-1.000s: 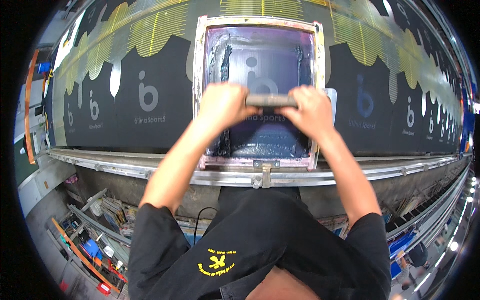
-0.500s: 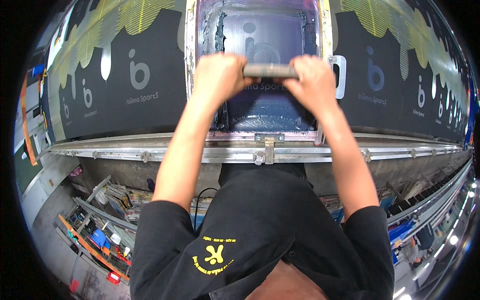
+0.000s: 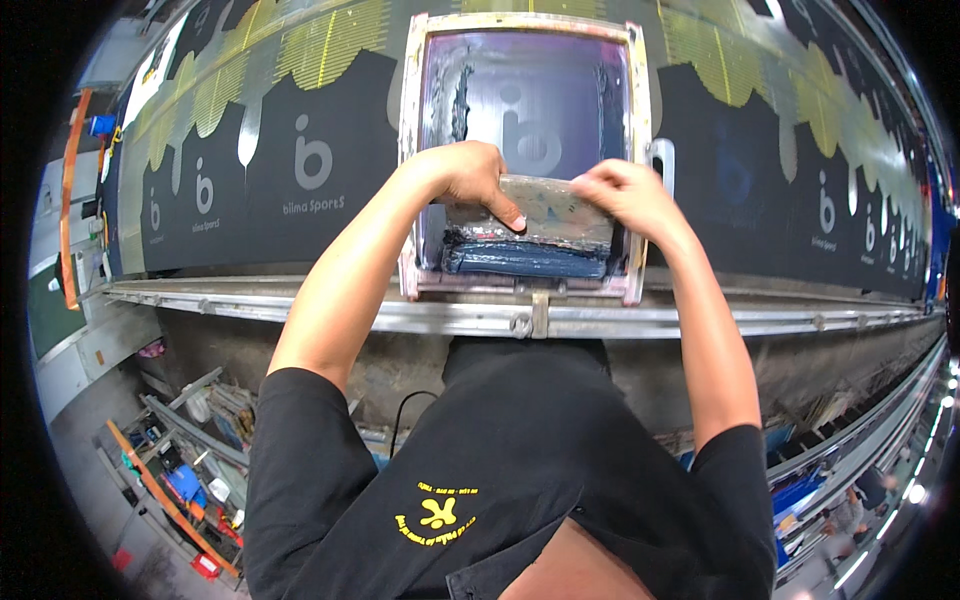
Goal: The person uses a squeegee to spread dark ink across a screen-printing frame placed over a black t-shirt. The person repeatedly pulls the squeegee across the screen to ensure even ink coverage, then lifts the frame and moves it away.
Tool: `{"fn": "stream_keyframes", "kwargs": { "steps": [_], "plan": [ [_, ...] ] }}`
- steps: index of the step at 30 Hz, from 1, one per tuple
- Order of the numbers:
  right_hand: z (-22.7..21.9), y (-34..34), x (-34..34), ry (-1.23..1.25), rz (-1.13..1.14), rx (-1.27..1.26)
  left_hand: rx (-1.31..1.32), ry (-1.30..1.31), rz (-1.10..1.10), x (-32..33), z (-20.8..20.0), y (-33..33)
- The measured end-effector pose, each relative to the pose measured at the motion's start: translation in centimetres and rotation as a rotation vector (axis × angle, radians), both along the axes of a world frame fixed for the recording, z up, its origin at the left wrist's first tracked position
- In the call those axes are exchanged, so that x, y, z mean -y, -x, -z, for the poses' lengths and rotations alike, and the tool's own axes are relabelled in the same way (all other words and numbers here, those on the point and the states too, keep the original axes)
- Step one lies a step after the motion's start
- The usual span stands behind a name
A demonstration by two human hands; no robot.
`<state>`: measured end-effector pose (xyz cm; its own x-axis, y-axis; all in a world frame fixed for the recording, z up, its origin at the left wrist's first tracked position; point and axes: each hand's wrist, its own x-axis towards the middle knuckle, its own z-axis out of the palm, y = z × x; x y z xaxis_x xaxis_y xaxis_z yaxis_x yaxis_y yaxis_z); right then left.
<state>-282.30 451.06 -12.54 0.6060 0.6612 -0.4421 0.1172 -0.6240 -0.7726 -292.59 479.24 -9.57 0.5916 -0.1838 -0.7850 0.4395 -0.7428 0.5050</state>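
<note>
A printing screen [image 3: 640, 105] in a pale, ink-stained frame lies in front of me. Across its near part is a wide squeegee [image 3: 565, 212], tilted so that its smeared flat face shows. My left hand [image 3: 468, 178] is closed on the squeegee's left end, thumb down over the face. At the top right corner, the fingers of my right hand [image 3: 630, 198] are closed on its edge. Dark ink [image 3: 525, 262] lies thick along the blade and the near end of the mesh. More ink clings in ridges along the mesh's sides.
Dark fabric pieces [image 3: 350, 110] with pale printed emblems lie along the table on both sides of the screen. A metal rail [image 3: 430, 318] runs along the near table edge. A grey loop handle [image 3: 663, 160] stands at the frame's right. Racks and tools fill the lower left floor.
The squeegee has tipped from edge-on to showing its flat face. My left thumb has come over the front, and my right hand has shifted its hold. The view has shifted too.
</note>
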Motion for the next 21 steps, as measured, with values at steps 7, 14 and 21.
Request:
{"fn": "stream_keyframes", "kwargs": {
  "steps": [7,14,21],
  "plan": [
    [5.9,-6.6,6.8,-0.022,0.74,0.426,0.651,-0.278,0.087,-5.2,-2.0,-10.3],
    [4.5,-5.7,3.6,-0.123,0.805,-0.23,0.86,-0.481,0.047,-7.9,3.2,-12.8],
    [-0.4,-6.2,2.5,-0.204,0.786,-0.134,1.072,-0.407,-0.051,-1.0,3.9,1.1]
  ]
}}
